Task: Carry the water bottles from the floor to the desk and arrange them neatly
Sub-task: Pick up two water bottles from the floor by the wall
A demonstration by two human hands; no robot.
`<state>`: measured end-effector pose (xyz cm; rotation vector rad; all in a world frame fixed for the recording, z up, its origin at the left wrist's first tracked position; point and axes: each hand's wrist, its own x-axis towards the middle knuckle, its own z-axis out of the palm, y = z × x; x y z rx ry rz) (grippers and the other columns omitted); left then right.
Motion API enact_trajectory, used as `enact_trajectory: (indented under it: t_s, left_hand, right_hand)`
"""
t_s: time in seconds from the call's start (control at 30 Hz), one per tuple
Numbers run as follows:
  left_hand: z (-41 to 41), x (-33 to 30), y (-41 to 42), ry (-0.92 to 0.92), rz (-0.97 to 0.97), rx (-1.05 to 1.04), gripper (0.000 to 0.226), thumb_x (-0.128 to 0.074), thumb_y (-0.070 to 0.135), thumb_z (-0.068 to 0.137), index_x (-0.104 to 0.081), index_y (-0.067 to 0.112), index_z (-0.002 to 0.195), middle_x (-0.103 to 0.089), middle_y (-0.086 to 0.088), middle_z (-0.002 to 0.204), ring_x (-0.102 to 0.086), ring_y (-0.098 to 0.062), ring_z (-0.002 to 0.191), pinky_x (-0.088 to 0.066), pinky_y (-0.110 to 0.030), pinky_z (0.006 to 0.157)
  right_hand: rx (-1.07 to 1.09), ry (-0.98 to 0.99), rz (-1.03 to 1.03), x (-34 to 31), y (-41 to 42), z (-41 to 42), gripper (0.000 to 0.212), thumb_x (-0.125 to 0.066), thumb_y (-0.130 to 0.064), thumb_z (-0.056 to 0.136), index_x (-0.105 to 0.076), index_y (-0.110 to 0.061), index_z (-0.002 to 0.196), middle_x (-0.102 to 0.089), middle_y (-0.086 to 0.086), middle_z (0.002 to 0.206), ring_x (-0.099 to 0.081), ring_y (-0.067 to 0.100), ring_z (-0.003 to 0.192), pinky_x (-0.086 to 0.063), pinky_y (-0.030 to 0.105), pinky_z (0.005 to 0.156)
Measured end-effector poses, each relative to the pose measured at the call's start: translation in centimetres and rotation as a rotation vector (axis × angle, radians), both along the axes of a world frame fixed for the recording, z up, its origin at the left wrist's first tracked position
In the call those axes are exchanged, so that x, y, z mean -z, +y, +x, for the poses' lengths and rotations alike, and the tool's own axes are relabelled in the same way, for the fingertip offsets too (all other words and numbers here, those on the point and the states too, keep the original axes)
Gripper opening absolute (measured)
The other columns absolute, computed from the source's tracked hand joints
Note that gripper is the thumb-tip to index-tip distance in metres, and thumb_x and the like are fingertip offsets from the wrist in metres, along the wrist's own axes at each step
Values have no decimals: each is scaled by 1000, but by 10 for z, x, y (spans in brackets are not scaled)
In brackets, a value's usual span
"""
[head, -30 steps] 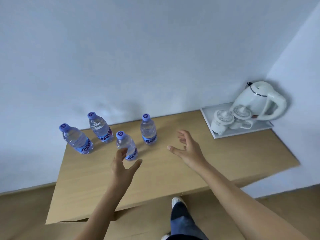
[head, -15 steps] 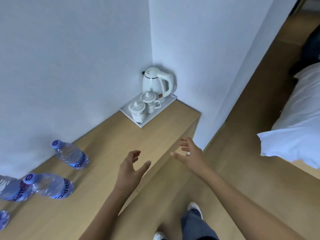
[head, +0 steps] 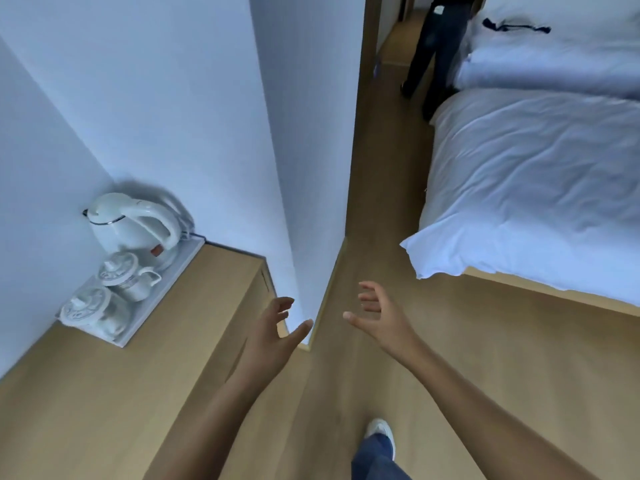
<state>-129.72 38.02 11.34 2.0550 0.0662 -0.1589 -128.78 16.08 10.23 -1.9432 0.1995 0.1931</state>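
Wooden worktop [head: 104, 393] fills the lower left of the head view, and both hands hang in the air past its end, over the floor [head: 450, 358]. The left hand [head: 273, 332] has a wide grip, fingers spread and thumb out, holding nothing; the right hand [head: 377, 318] has the same loose, wide grip, also empty, just beside the left one. Palms face each other, which I judge to be a ready posture for taking up another load rather than for setting anything down.

No water bottles appear anywhere here, neither on the visible stretch of worktop nor on the visible floor, so their place cannot be told from this view. With the body turned toward the aisle and one foot [head: 379, 434] below the right grip stepping forward, I take it the person is heading off to fetch more from the floor.

Left of the left grip, well apart from it, a white tray [head: 156, 306] sits in the corner against the walls, likely parked there to leave the rest of the worktop free. It holds a white kettle [head: 131, 226] at the far end and two lidded cups [head: 119, 277], the second cup [head: 88, 308] next to the first.

Beyond the right grip lies a bed [head: 536, 188] with white linen, and another person's legs [head: 429, 53] stand far up the aisle.
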Motion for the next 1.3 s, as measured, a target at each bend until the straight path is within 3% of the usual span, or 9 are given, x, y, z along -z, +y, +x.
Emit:
enact_trajectory:
  t_s: [0.1, 0.23, 0.43, 0.7, 0.77, 0.9, 1.03, 1.17, 1.3]
  left_hand:
    - [44, -1, -56, 11, -27, 38, 48, -74, 33, 85, -53, 22, 127, -56, 12, 124, -54, -8, 116, -39, -21, 91]
    - [97, -6, -121, 12, -19, 72, 45, -74, 38, 83, -54, 28, 122, -58, 18, 121, -55, -3, 111, -38, -13, 83]
    - [166, -9, -193, 9, -20, 132, 32, -76, 33, 82, -52, 45, 99, -58, 32, 104, -55, 20, 97, -41, 1, 72]
    - [293, 5, -264, 20, 36, 227, 49, -71, 37, 85, -50, 24, 128, -54, 10, 132, -52, -9, 122, -38, -21, 94]
    - [337, 9, -281, 17, 35, 243, 50, -71, 37, 86, -50, 23, 129, -53, 7, 136, -51, -12, 126, -38, -22, 96]
    - [432, 13, -312, 33, 16, 270, 51, -70, 37, 86, -50, 21, 131, -52, 5, 139, -50, -14, 129, -37, -23, 100]
    - [525, 7, -334, 35, 8, 288, 49, -70, 36, 87, -51, 21, 129, -54, 4, 138, -51, -14, 129, -38, -23, 99]
    - [603, 0, -347, -6, 25, 280, 46, -70, 34, 87, -53, 21, 127, -56, 4, 136, -51, -12, 128, -37, -20, 95]
    - [679, -4, -363, 0, 23, 265, 48, -71, 34, 87, -53, 20, 129, -56, 5, 135, -52, -12, 126, -39, -21, 95]
  right_hand:
    - [27, -5, -12, -3, -54, 35, 67, -80, -31, 81, -46, -25, 139, -57, -5, 124, -57, 9, 110, -46, 19, 83]
    - [65, -21, -15, -11, -122, 78, 66, -80, -31, 82, -47, -26, 138, -58, -5, 123, -58, 9, 109, -47, 20, 84]
    - [128, -22, 4, -17, -199, 134, 61, -80, -28, 82, -49, -27, 134, -57, -4, 120, -58, 5, 105, -48, 23, 88]
    - [197, -5, -15, -3, -265, 238, 53, -79, -27, 82, -49, -28, 126, -59, 0, 123, -59, 14, 110, -51, 19, 84]
    - [216, -4, -20, 1, -280, 274, 52, -79, -28, 83, -49, -29, 125, -60, -2, 122, -60, 13, 108, -48, 11, 76]
    - [222, 17, -32, 2, -308, 360, 57, -77, -29, 84, -48, -23, 133, -57, -1, 125, -58, 13, 110, -46, 11, 80]
    - [245, 39, -6, -6, -328, 459, 56, -77, -25, 85, -49, -18, 133, -57, 4, 124, -57, 18, 110, -46, 5, 63]
    - [229, 53, -36, -11, -340, 537, 59, -76, -29, 85, -48, -19, 135, -57, 0, 124, -59, 16, 108, -44, 15, 84]
    - [214, 65, -27, -7, -360, 610, 59, -76, -31, 85, -48, -19, 135, -58, 0, 123, -60, 15, 107, -46, 18, 85]
